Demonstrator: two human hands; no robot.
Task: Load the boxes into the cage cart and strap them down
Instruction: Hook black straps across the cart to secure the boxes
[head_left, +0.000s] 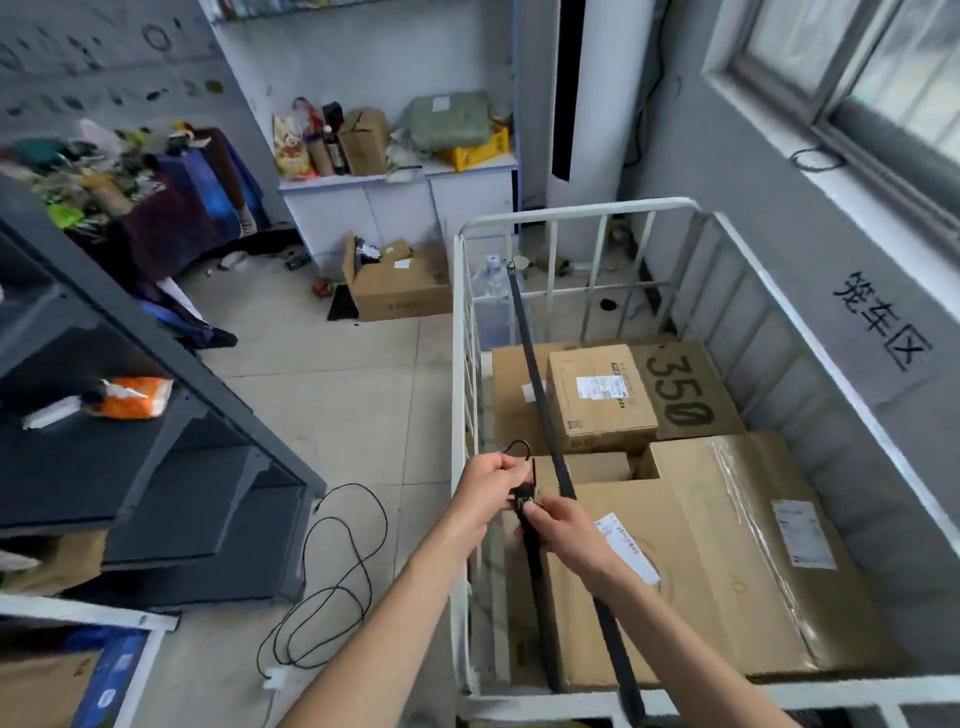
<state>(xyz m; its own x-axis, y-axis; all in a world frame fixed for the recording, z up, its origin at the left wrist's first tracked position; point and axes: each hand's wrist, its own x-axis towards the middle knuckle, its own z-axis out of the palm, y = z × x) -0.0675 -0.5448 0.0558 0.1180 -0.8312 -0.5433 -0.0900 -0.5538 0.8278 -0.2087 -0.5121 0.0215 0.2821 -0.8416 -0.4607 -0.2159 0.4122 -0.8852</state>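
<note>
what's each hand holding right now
Left hand: closed, fingers pinching the black strap at its buckle.
Right hand: closed, fingers gripping the same strap just below the buckle.

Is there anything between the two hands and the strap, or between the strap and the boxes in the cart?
Nothing visible. The left hand and the right hand both hold the strap at its buckle, and the strap runs from the far side of the cart above the boxes.

Strap lower end cut off; buckle blurred.
</note>
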